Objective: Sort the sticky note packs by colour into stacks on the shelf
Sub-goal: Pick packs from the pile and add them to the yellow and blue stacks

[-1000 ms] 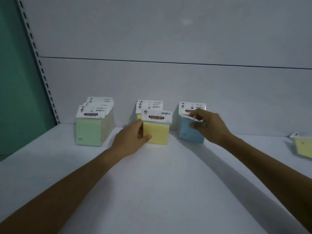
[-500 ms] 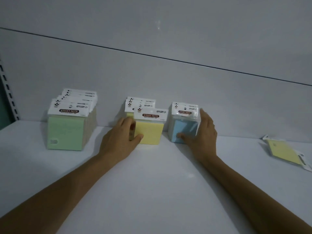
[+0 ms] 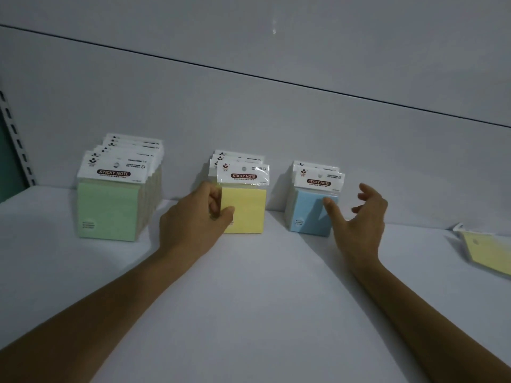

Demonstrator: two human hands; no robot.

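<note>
The yellow sticky note pack [image 3: 246, 214] at the front of the middle stack is held in my left hand [image 3: 193, 219]. My fingers curl round its left edge and my thumb lies across the lower left of its front face. It stands upright on the shelf [image 3: 249, 299] with its white "STICKY NOTE" header on top. The rest of the yellow stack [image 3: 240, 157] stands right behind it, with only the header cards showing.

My right hand [image 3: 359, 217] is spread, its fingers loosely curved and apart, and it holds nothing. It hangs just right of the blue stack [image 3: 307, 214]. My thumb tip crosses the front blue pack's upper right corner, but I cannot tell whether it touches. That stack also stands upright, near the yellow one with a gap between them.

Further left, well apart from my left hand, the green stack [image 3: 107, 211] is the deepest, with many headers fanned out behind the front pack. Far right, a loose yellow pack [image 3: 489, 252] lies flat on the shelf, cut off by the frame edge. All three stacks stand close to the grey back panel [image 3: 276, 120]. A slotted upright [image 3: 16, 142] runs up the left edge.
</note>
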